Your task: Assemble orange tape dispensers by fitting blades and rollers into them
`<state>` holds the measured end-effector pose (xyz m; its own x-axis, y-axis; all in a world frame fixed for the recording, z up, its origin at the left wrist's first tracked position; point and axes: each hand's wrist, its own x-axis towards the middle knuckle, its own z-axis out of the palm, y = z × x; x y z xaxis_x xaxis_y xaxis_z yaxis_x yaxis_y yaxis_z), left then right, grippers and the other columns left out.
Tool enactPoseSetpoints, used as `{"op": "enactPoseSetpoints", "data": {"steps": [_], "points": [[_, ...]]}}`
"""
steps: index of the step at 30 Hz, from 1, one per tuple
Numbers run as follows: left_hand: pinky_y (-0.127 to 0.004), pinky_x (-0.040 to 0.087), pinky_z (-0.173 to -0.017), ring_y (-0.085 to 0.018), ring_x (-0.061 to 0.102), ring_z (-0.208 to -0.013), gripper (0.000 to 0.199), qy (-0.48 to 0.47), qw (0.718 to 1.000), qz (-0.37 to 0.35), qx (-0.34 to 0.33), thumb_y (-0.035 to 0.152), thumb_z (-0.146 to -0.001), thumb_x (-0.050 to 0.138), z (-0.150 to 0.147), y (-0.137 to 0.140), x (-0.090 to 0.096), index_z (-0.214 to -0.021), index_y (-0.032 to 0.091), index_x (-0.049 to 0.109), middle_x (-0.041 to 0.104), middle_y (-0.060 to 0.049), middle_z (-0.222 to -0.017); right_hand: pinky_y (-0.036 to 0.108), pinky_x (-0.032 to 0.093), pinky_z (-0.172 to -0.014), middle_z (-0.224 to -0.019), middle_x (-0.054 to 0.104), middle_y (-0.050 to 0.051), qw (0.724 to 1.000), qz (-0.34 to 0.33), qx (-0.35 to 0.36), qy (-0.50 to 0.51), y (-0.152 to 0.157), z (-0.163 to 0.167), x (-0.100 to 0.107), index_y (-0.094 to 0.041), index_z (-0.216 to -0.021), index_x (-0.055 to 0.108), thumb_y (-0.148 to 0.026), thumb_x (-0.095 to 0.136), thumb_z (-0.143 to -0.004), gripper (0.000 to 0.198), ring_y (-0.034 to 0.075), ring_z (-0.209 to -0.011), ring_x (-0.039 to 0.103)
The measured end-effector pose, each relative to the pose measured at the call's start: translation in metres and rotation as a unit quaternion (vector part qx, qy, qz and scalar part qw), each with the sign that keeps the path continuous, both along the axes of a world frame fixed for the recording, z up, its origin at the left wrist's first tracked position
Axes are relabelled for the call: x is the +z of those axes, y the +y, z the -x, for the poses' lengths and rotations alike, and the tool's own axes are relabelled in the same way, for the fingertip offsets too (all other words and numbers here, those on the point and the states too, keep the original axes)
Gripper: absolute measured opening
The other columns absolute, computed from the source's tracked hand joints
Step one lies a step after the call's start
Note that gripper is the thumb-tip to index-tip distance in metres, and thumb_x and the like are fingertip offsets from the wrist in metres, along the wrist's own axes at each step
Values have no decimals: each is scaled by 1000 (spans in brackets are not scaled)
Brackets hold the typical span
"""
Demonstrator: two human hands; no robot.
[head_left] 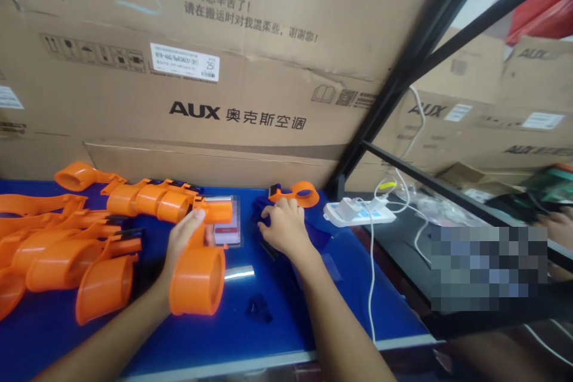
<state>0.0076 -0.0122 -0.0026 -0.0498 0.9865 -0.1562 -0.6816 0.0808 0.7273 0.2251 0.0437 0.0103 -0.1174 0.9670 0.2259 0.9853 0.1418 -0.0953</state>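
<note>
My left hand [185, 239] is closed around an orange plastic tape dispenser [197, 280], its wide round hub hanging down toward me and its handle end pointing right. My right hand [286, 227] reaches over a dark blue pile of small parts [320, 233], thumb and forefinger apart; the other fingertips are partly hidden. Just behind it lies another orange dispenser [307, 196] with a dark end. More orange dispensers [62, 259] lie in rows on the left of the blue table [188, 346]. A small dark blue piece [259, 308] rests between my forearms.
A phone [228, 233] lies behind my left hand. A white power strip [358, 213] with cables stands right of the pile. Large cardboard boxes [250, 89] wall off the back. A black metal frame [394, 83] rises at the right, with another person's hand [561, 227] beyond.
</note>
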Motion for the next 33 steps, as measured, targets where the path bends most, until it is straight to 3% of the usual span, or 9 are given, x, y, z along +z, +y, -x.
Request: {"op": "enactPoseSetpoints", "data": {"steps": [7, 11, 15, 21, 25, 33], "points": [[-20, 48, -47, -9, 55, -46, 44, 54, 998, 13, -13, 47, -70, 89, -3, 6, -12, -82, 19, 56, 58, 6, -58, 46, 33, -94, -123, 62, 21, 998, 50, 1, -45, -4, 8, -4, -21, -112, 78, -51, 75, -83, 42, 39, -119, 47], [-22, 49, -48, -11, 54, -46, 47, 110, 993, -18, -36, 56, -74, 83, -3, 3, -13, -74, 19, 54, 58, 3, -56, 45, 34, -94, -123, 62, 20, 997, 51, 21, -45, -4, 11, -5, -22, -115, 77, -48, 70, -89, 38, 38, -119, 48], [-21, 48, -49, -10, 54, -47, 46, 112, 993, -17, -21, 55, -72, 85, -4, 3, -14, -78, 19, 56, 59, 4, -58, 43, 36, -93, -122, 64, 19, 998, 43, 11, -38, -5, 8, 3, -21, -118, 74, -48, 70, -89, 40, 36, -118, 51], [-21, 46, -49, -10, 54, -48, 42, 139, 989, -39, -17, 54, -76, 81, -5, 4, -18, -76, 19, 58, 60, 3, -60, 37, 41, -81, -103, 72, 13, 996, 71, 17, -44, -12, 0, 19, -21, -99, 72, -42, 70, -89, 24, 32, -106, 61], [-22, 46, -50, -11, 55, -49, 40, 158, 986, -55, -27, 54, -80, 78, -4, 5, -21, -76, 20, 58, 60, 2, -59, 33, 41, -75, -100, 74, 10, 996, 87, 15, -28, -13, 1, 19, -23, -99, 69, -34, 66, -93, 13, 28, -100, 66], [-21, 47, -49, -10, 53, -49, 39, 152, 987, -42, -33, 53, -79, 79, -5, 3, -18, -77, 20, 59, 59, 3, -60, 31, 43, -70, -101, 76, 9, 996, 93, 7, -2, -12, 3, 20, -24, -99, 67, -36, 65, -93, 14, 28, -97, 71]]}}
